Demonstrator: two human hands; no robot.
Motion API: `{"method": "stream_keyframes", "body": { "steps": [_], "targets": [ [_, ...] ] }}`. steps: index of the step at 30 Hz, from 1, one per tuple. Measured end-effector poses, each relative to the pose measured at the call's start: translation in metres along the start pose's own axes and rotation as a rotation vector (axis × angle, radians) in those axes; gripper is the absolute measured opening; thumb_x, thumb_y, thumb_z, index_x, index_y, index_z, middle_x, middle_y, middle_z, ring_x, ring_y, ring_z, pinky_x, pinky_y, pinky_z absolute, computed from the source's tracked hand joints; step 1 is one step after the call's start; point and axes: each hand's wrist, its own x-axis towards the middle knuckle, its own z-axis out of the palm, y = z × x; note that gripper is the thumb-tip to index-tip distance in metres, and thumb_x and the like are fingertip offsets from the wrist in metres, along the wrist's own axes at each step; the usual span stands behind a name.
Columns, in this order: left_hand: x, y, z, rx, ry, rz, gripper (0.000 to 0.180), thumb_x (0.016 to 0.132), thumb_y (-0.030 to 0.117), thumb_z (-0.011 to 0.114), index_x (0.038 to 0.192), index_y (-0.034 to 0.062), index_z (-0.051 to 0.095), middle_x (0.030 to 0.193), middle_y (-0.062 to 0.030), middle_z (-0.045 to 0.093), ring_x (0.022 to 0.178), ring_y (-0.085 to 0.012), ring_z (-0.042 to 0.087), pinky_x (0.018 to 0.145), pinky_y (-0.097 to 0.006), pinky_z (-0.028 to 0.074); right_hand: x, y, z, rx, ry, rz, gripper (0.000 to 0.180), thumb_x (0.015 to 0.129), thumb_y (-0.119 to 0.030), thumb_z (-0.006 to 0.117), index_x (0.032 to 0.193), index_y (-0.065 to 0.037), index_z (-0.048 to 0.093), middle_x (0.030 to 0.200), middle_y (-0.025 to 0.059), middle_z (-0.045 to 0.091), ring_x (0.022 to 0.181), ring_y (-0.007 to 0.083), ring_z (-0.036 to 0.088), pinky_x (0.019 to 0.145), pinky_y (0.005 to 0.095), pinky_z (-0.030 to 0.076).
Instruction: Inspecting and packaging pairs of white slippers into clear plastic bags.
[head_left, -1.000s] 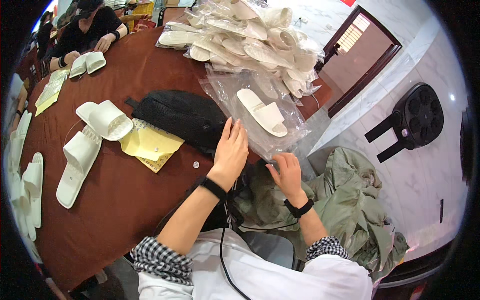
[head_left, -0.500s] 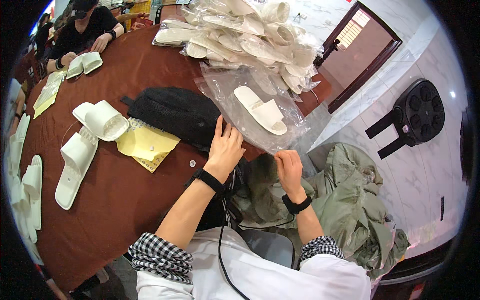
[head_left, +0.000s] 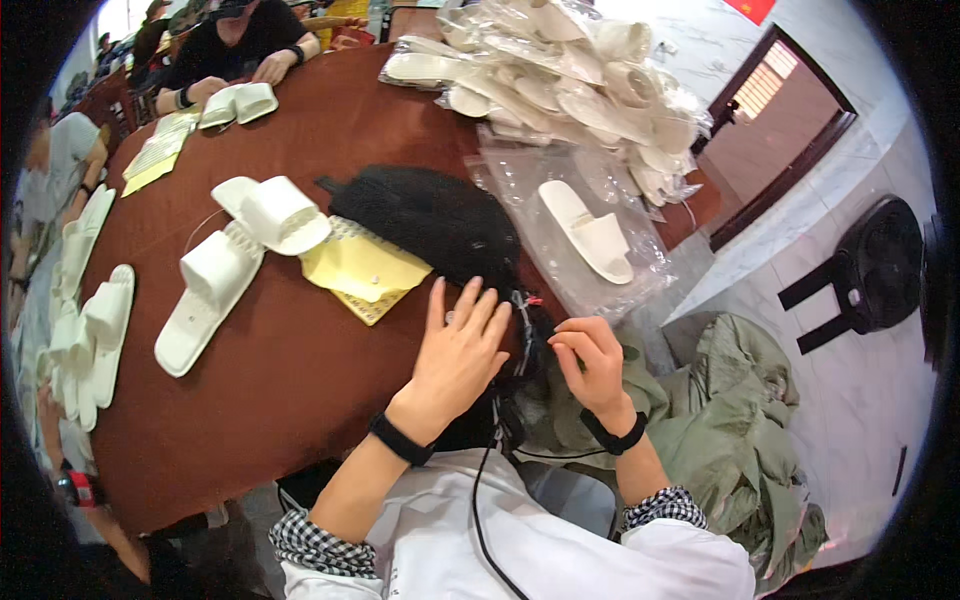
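Note:
Fingers spread, my left hand [head_left: 455,345] rests over the table edge just below a black mesh bag [head_left: 425,220]. A small white disc [head_left: 450,317] shows between its fingers. Close to its right, my right hand [head_left: 592,365] has thumb and forefinger pinched together; whatever is in the pinch, if anything, is too small to make out. Beyond it a clear plastic bag [head_left: 515,205] lies flat with one white slipper [head_left: 590,235] on or in it. Left of the black bag are a yellow sheet [head_left: 365,265] and a pair of white slippers [head_left: 215,285], one overlapping the other.
Bagged white slippers [head_left: 560,75] form a heap at the far right of the brown-covered table [head_left: 300,420]. More slippers [head_left: 105,320] lie at the left edge. Across the table a person [head_left: 235,50] handles white slippers [head_left: 238,104]. Green sacking [head_left: 730,400] lies beside me on the right.
The view has shifted, so the table things appear farther right. My left hand has come off the black bag onto the table edge. My right hand has drawn away from the plastic bag's edge.

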Motion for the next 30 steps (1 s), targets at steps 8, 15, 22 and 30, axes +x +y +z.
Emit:
{"method": "stream_keyframes", "body": {
  "steps": [8, 15, 22, 30],
  "targets": [
    [-0.091, -0.069, -0.088, 0.205, -0.034, -0.425, 0.076, 0.089, 0.028, 0.073, 0.151, 0.0011, 0.039, 0.157, -0.0209, 0.038, 0.149, -0.0395, 0.028, 0.123, -0.057, 0.018, 0.065, -0.062, 0.075, 0.265, -0.182, -0.099, 0.035, 0.086, -0.005, 0.072, 0.120, -0.004, 0.063, 0.122, 0.0128, 0.063, 0.106, 0.0330, 0.063, 0.093, 0.0414, 0.054],
    [-0.179, -0.151, -0.141, 0.497, -0.025, -0.924, 0.064, 0.097, 0.029, 0.064, 0.150, 0.0032, 0.039, 0.158, -0.0202, 0.037, 0.148, -0.0433, 0.030, 0.119, -0.066, 0.019, 0.084, -0.076, 0.133, 0.086, -0.273, -0.202, 0.029, 0.088, -0.015, 0.070, 0.113, -0.003, 0.064, 0.117, 0.0134, 0.062, 0.110, 0.0339, 0.059, 0.096, 0.0432, 0.049],
    [-0.229, -0.157, -0.138, 0.441, -0.087, -0.886, 0.057, 0.095, 0.025, 0.067, 0.144, 0.0045, 0.047, 0.149, -0.0232, 0.044, 0.137, -0.0415, 0.045, 0.112, -0.066, 0.032, 0.095, -0.077, 0.140, 0.080, -0.415, -0.231, 0.017, 0.090, -0.016, 0.068, 0.102, -0.004, 0.066, 0.104, 0.0111, 0.068, 0.105, 0.0310, 0.062, 0.094, 0.0427, 0.050],
    [-0.220, -0.089, -0.130, 0.424, -0.032, -0.914, 0.053, 0.092, 0.019, 0.070, 0.141, 0.0088, 0.052, 0.144, -0.0226, 0.047, 0.134, -0.0390, 0.047, 0.114, -0.063, 0.031, 0.150, -0.112, 0.180, 1.539, -0.790, 0.714, 0.058, 0.104, -0.021, 0.060, 0.154, -0.004, 0.035, 0.143, 0.0217, 0.050, 0.116, 0.0311, 0.065, 0.102, 0.0388, 0.053]
  ]
}}
